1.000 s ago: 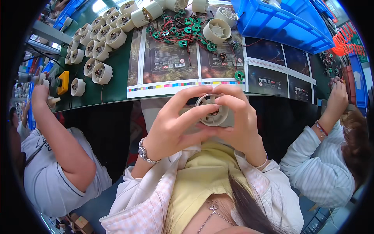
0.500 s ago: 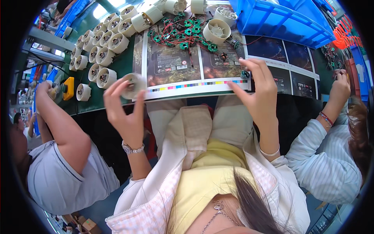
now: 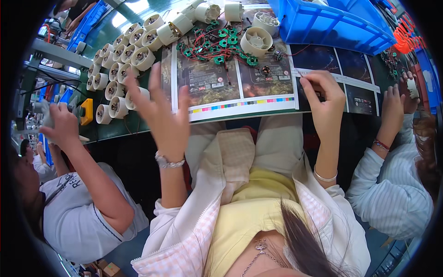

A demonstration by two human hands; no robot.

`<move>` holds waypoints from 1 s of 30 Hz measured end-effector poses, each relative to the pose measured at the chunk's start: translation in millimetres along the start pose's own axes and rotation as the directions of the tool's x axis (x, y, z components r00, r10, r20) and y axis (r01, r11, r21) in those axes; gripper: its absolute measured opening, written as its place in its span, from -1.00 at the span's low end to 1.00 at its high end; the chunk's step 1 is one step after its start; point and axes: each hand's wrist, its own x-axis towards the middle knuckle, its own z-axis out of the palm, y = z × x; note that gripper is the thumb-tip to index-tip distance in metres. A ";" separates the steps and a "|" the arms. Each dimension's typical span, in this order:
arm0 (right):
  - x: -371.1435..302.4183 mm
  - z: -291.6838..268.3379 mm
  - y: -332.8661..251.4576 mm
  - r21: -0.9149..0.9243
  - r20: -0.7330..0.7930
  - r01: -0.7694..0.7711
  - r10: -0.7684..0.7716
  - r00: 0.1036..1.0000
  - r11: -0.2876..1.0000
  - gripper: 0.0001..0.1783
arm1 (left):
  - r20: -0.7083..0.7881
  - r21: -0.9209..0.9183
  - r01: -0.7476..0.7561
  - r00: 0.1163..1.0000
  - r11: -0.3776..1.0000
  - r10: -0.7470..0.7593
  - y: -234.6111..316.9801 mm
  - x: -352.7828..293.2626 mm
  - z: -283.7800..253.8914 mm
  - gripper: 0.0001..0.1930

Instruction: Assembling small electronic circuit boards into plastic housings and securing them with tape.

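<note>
My left hand (image 3: 164,113) is raised over the table's front edge with its fingers spread, nothing in it. Just behind its fingertips stands a white round plastic housing (image 3: 138,98), partly covered by them, at the near end of rows of similar housings (image 3: 119,106) with metal parts inside. Over the right part of the printed sheet (image 3: 221,107), my right hand (image 3: 326,94) pinches thumb and forefinger together; what they hold, if anything, is too small to make out. Beyond the hands lies a tangle of green circuit boards (image 3: 219,60) with red and black wires.
A larger white housing (image 3: 256,41) stands beside the boards, near a small round black part (image 3: 265,70). A blue bin (image 3: 339,25) fills the back right. A yellow box (image 3: 86,111) sits at left. Co-workers' hands (image 3: 392,108) are busy on both sides.
The white housing has left my left hand and stands at the rows' near end; that hand has opened. My right hand has moved right and closed to a pinch, away from the small wired part.
</note>
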 end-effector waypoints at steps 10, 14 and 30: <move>13.4 -8.9 28.3 0.944 0.144 -0.206 0.238 0.961 0.258 -0.87 | 0.181 -0.151 -0.412 0.882 0.899 0.435 81.8 74.5 73.2 -0.51; 15.0 -6.2 19.7 0.883 0.173 -0.270 0.270 0.947 0.383 -0.85 | 0.497 -0.160 -0.114 0.849 0.981 0.179 103.2 80.9 68.3 -0.51; -33.3 -2.0 -33.9 0.799 0.165 -0.140 0.011 0.986 0.585 -0.97 | 0.179 -0.882 0.084 0.970 0.465 0.164 67.3 -20.6 3.0 -0.32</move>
